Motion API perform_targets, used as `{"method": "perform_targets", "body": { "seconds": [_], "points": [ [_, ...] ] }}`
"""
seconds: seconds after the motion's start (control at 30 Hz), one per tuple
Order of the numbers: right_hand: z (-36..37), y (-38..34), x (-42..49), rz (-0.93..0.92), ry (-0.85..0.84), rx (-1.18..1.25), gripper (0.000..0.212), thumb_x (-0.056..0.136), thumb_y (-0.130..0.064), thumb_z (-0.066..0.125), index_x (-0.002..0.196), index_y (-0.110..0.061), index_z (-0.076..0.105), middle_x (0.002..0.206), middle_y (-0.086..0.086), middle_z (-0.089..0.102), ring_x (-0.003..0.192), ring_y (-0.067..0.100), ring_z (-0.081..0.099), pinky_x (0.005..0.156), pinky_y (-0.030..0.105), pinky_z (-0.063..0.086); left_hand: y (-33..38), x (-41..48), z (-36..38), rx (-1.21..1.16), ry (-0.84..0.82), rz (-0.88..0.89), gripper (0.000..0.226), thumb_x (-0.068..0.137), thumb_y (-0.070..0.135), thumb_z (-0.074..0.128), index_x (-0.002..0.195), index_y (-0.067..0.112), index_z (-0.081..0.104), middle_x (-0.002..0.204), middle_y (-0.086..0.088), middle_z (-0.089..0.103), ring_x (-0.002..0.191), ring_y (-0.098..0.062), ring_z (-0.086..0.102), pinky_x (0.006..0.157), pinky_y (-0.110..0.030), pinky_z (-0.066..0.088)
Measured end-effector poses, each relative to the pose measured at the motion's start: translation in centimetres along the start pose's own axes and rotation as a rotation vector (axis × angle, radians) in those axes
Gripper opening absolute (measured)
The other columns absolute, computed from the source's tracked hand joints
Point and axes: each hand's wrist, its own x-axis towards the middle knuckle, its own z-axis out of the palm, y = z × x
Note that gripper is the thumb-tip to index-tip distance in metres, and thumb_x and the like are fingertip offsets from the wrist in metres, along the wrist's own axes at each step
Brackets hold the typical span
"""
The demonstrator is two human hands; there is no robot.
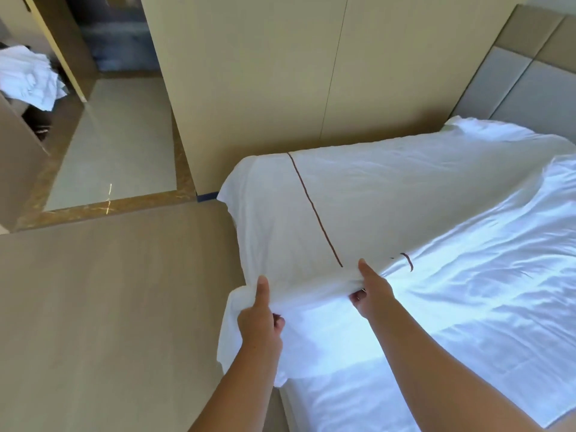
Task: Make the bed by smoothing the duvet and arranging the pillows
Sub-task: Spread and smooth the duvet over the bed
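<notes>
Head view looks down over a bed (467, 353) covered in white linen, with both bare hands reaching forward at its foot end. A white duvet (389, 198) with a thin dark red stripe (314, 210) across it lies over the far half of the mattress, its near edge lifted and bunched where the hands have it. Left hand (260, 319) is closed on the corner of that edge — thumb pointing up over the cloth, fingers curled underneath — and the loose corner hangs down past the side of the bed toward the floor (109, 307). Right hand (371, 291) is also closed on the edge, further in toward the middle of the bed, thumb laid on top and fingers tucked beneath the fold. Between the two hands the fabric is gathered into a rumpled ridge.

Below and to the right of the hands, the white sheet (467, 307) lies wrinkled and brightly lit. A padded headboard (530, 73) rises at the upper right, and a pale wardrobe (280, 73) stands along the far side of the bed. At the upper left, a heap of crumpled white cloth (28, 76) sits well apart from the bed.
</notes>
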Motion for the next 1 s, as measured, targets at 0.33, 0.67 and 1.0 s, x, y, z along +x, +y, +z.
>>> {"method": "perform_targets", "body": {
  "seconds": [0.33,0.67,1.0],
  "points": [
    [14.2,1.7,14.8,0.054,0.024,-0.056,0.032,0.081,-0.032,0.082,0.096,-0.011,0.063,0.085,0.007,0.060,0.086,0.024,0.059,0.076,0.034,0.056,10.2,16.6,5.2,0.114,0.148,-0.038,0.050,0.071,0.055,0.082,0.076,0.014,0.055,0.072,-0.004,0.051,0.053,-0.015,0.043,0.041,-0.023,0.030],
    [22.1,8.6,30.7,0.129,0.248,-0.187,0.036,0.077,-0.033,0.085,0.081,-0.011,0.057,0.077,0.011,0.055,0.078,0.027,0.055,0.072,0.039,0.049,12.5,35.6,7.1,0.271,0.310,-0.213,0.046,0.076,0.050,0.081,0.079,0.011,0.058,0.071,-0.002,0.046,0.057,-0.013,0.038,0.049,-0.025,0.028],
    [22.8,15.2,37.5,-0.113,0.477,-0.381,0.041,0.075,-0.044,0.082,0.080,-0.006,0.069,0.082,0.017,0.075,0.078,0.033,0.074,0.080,0.052,0.061,6.5,52.0,5.2,0.571,0.228,-0.417,0.048,0.076,0.049,0.081,0.096,0.008,0.065,0.074,-0.003,0.051,0.048,-0.014,0.035,0.035,-0.019,0.027]
  ]
}}
